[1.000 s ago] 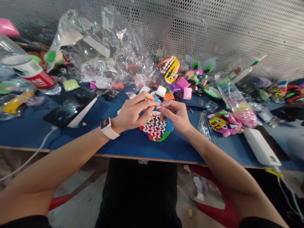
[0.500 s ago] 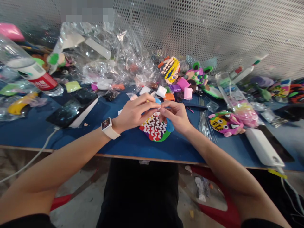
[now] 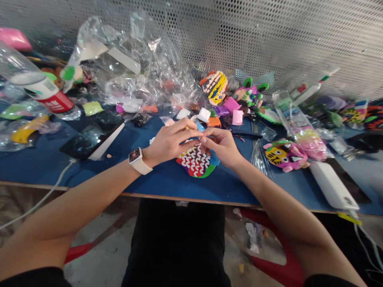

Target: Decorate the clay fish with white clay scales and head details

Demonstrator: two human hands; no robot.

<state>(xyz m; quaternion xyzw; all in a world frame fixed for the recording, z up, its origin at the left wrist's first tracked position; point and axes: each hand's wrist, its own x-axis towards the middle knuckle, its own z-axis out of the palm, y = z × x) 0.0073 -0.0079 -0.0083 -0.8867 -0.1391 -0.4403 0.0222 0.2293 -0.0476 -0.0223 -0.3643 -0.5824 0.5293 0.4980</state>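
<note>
Nearest me on the blue table [image 3: 167,187] lies the multicoloured clay piece [image 3: 208,171], its visible middle closely lined with white wavy strips [image 3: 195,161]; the green edge is plain. My hands hide the upper part, so its coverage is unverified. Above it, my left hand [image 3: 173,139] and right hand [image 3: 223,145] meet at bent fingertips; whether they grip anything, I cannot tell. Beyond sit white clay [image 3: 204,114] and a striped clay figure [image 3: 216,85].

Moderate indoor light, source out of view, pale sheen across upper right of perforated panel [image 3: 269,36], glints on crumpled plastic [image 3: 152,59], darker floor below bench [image 3: 167,183], outer edges stretched and softly blurred
</note>
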